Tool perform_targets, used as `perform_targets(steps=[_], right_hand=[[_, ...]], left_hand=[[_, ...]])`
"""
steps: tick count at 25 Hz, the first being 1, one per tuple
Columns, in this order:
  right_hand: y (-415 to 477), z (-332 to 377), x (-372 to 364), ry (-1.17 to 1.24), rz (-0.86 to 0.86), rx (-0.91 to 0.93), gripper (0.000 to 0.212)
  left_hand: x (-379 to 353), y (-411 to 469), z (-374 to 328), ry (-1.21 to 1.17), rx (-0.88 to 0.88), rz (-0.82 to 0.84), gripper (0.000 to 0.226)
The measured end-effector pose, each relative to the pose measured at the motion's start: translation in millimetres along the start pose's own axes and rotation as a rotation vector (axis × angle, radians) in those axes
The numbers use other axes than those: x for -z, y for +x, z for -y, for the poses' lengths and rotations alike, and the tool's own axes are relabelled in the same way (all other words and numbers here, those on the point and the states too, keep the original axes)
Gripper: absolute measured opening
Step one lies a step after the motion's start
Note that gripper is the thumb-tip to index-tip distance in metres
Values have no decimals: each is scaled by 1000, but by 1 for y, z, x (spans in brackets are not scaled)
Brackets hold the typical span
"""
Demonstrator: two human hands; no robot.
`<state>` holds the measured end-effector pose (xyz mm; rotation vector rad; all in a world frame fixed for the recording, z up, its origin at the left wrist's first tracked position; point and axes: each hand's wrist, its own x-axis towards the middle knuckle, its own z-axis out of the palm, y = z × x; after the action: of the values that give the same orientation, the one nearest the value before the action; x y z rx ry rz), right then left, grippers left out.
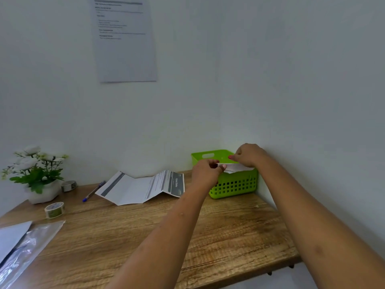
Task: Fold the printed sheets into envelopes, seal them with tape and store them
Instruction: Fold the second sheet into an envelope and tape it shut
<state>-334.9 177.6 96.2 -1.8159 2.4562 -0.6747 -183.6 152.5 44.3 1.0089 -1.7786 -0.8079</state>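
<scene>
A white folded paper envelope (235, 167) lies across the top of a green perforated basket (235, 185) at the back right corner of the wooden table. My left hand (206, 171) pinches its left end and my right hand (249, 155) grips its upper right edge. A printed sheet (143, 187) with several creases lies half unfolded on the table to the left of the basket. Two tape rolls sit at the left: one (54, 209) near the front, another (69, 185) beside the plant pot.
A blue pen (93, 191) lies left of the printed sheet. A white pot with white flowers (39, 180) stands at the far left. A plastic sleeve with paper (23, 245) lies at the front left. A printed notice (125, 40) hangs on the wall.
</scene>
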Motion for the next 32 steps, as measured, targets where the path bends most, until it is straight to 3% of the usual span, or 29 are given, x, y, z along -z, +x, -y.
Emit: perform_targets(steps=[4, 6, 10, 15, 21, 25, 29, 32], right_hand=[[-14, 4, 8, -104, 248, 208, 38], [-11, -2, 2, -161, 200, 227, 33], [-6, -12, -7, -164, -63, 210, 33], [-11, -9, -12, -297, -292, 289, 30], [-8, -11, -25, -152, -114, 290, 27], [-12, -13, -26, -30, -21, 297, 25], [-19, -2, -20, -107, -71, 214, 33], [-30, 25, -12, -262, -163, 221, 40]], left_hand=[[-6, 3, 1, 40, 24, 35, 35], [-9, 4, 1, 42, 33, 35, 30], [-9, 8, -1, 80, 21, 38, 24], [-7, 8, -6, 189, -26, 80, 33], [-7, 7, -8, 336, -76, 136, 24], [-6, 3, -1, 227, -46, 88, 21], [5, 2, 0, 208, -61, 17, 33], [30, 4, 9, 175, -51, -75, 30]])
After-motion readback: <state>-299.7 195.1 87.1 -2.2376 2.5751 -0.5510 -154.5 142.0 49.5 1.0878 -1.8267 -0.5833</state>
